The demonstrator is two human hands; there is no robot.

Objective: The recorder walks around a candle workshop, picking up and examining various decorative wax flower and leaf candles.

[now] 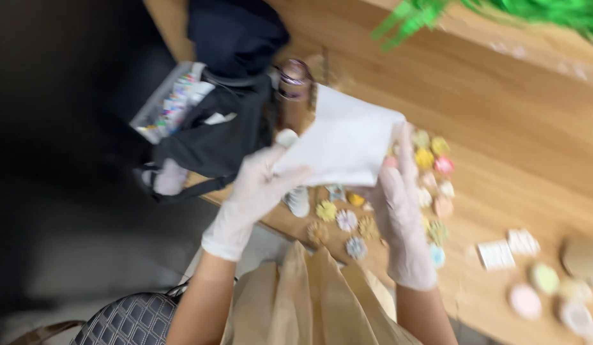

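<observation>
Item recorded through motion blur from the head camera. White sheet (344, 144), flat and roughly square, possibly paper or cloth; held up between both hands above the wooden table (513, 128). Left hand (255, 191), in a pale disposable glove, gripped the sheet's lower left edge with fingers closed over it. Right hand (402, 211), gloved likewise, touched the sheet's right edge with fingers raised and spread; whether it pinched the sheet or only steadied it could not be told. Below and between the hands: a cluster of small flower-shaped pieces (347, 220) in yellow, white, blue and tan, lying on the table. Just beyond the right hand's fingertips: further small round pieces (437, 163) in yellow, pink and cream. Well to the right of the right hand: two small white tablets (507, 249) and several pastel round discs (542, 281). Beyond the left hand: a black bag (213, 137), a dark bottle with a metallic cap (295, 80) partly behind the sheet, and a tray of small colour tubes (172, 105). Nearer the person than both wrists: a brown paper bag (315, 300), upright and open. Beside the left forearm, low: a quilted dark bag (133, 319). Far beyond the right hand: green fringe (532, 13).
</observation>
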